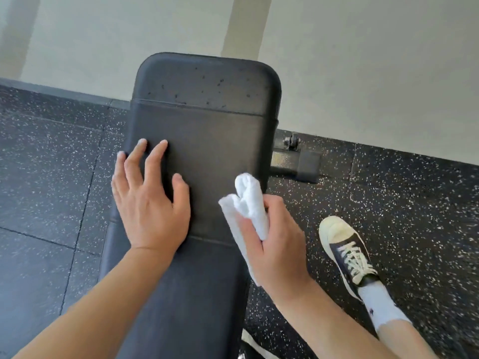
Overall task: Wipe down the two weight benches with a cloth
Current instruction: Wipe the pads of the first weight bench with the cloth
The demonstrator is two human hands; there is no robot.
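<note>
- White cloth (248, 203) sat bunched in our right hand (274, 244), fingers curled round it, by the black bench (207, 130) edge.
- Our left hand (150, 203) lay flat on the bench, fingers spread.

I counted one black weight bench (207, 141) in view; a second was not in frame. Its padding showed two visible sections, split by a seam near the far end. One white cloth (248, 203), folded, sat at the bench's right edge. Two hands: one left hand (150, 203), one right hand (274, 244). One shoe (344, 250) and one white sock (381, 304) on the speckled floor (51, 177). One small wheel (293, 141) on the bench's base bar at the right.
</note>
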